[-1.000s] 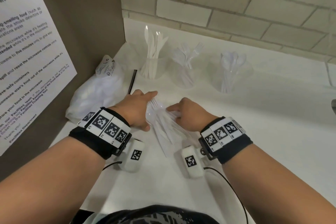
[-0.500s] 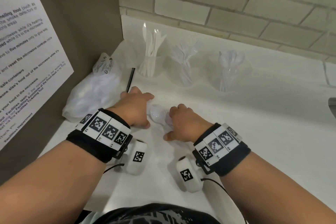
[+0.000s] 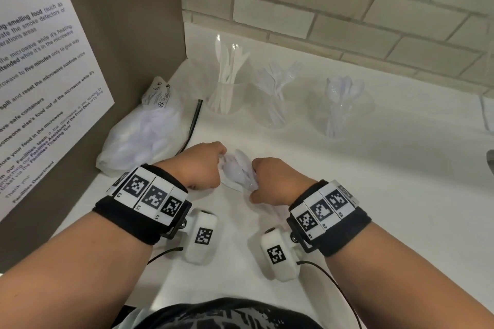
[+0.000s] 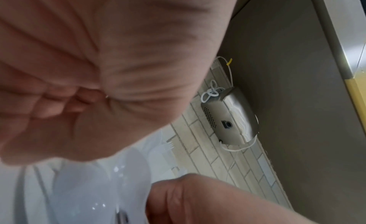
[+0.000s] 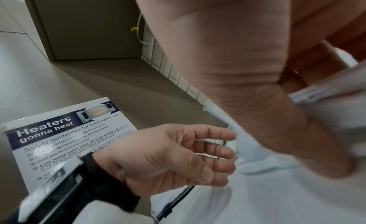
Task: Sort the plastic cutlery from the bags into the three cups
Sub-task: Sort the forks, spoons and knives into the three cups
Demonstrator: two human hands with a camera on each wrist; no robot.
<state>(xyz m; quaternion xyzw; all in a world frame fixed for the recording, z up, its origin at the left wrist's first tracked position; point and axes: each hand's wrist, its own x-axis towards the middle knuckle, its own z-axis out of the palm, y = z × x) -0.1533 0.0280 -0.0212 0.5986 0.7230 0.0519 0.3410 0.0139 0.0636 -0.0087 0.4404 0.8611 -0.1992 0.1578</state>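
Gripping spoon bundle [image 3: 239, 172], right hand [image 3: 275, 181]; left hand [image 5: 168, 157] loosely curled in right-wrist view, its hold unclear.

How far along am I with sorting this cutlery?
Partly done: the knife cup, fork cup and spoon cup each hold some pieces. In hand: left hand and right hand grip a spoon bag. Left: that bag's contents, plus the big bag at far left.

clear glossy plastic cups [image 3: 276, 115]; smooth matt counter [image 3: 374, 195]; glossy plastic bag [image 3: 239, 172]; shiny metal box [image 4: 233, 116].
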